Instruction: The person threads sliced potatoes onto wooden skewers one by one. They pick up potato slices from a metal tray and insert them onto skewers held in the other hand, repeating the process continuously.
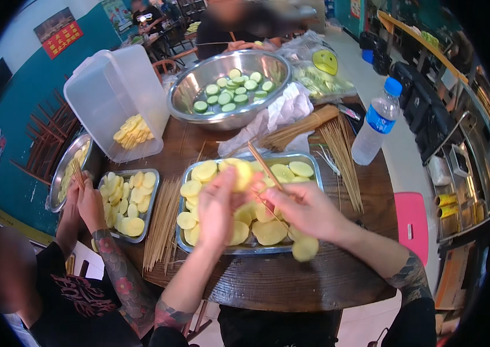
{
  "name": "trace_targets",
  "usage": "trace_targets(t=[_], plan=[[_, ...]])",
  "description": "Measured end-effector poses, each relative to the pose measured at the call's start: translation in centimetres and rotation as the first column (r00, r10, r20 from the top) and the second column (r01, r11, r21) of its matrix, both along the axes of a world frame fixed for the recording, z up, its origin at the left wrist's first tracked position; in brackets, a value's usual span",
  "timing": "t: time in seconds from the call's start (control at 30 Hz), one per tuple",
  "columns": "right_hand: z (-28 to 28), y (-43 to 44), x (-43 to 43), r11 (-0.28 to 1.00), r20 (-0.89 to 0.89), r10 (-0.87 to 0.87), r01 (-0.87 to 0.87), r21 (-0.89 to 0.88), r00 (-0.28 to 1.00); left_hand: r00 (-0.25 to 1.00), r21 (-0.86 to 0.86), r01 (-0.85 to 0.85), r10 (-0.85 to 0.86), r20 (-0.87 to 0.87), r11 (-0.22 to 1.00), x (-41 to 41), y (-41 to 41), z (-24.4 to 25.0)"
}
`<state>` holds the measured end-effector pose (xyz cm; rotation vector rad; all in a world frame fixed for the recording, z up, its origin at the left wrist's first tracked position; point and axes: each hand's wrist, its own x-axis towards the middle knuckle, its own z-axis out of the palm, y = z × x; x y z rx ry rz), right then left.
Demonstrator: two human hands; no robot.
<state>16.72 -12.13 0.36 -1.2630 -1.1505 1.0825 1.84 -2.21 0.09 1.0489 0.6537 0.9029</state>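
My left hand [216, 210] holds yellow potato slices [243, 175] between thumb and fingers, blurred. My right hand [314, 210] grips a small bundle of bamboo skewers [264, 165]. A thin skewer slants down below that hand, and a round potato slice [305, 249] hangs at its lower end, past the tray's front edge. Both hands are above a metal tray [245, 250] of flat potato slices. My fingertips are close together, and I cannot tell whether a skewer pierces the slices in my left hand.
Loose skewers [161, 225] lie left of the tray, more [344, 160] to its right. A steel bowl [232, 117] holds green slices. A water bottle [375, 126] stands at right. Co-worker's hands [82, 195] hold skewers at left, beside a smaller tray [156, 191]; another person sits opposite.
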Motion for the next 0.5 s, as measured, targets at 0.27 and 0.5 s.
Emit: trace_targets(t=[0.27,0.5], plan=[[2.6,-1.6,2.9,0.993,0.425,0.106,-0.073,-0.093,0.899,0.945,-0.001,-0.309,0.307,0.116,0.951,-3.5,4.6,-0.1],[0.6,-1.4,1.8,0.990,0.441,0.142,-0.139,-0.038,0.886,0.940,-0.051,-0.317,0.321,0.114,0.947,-3.7,5.1,0.0]])
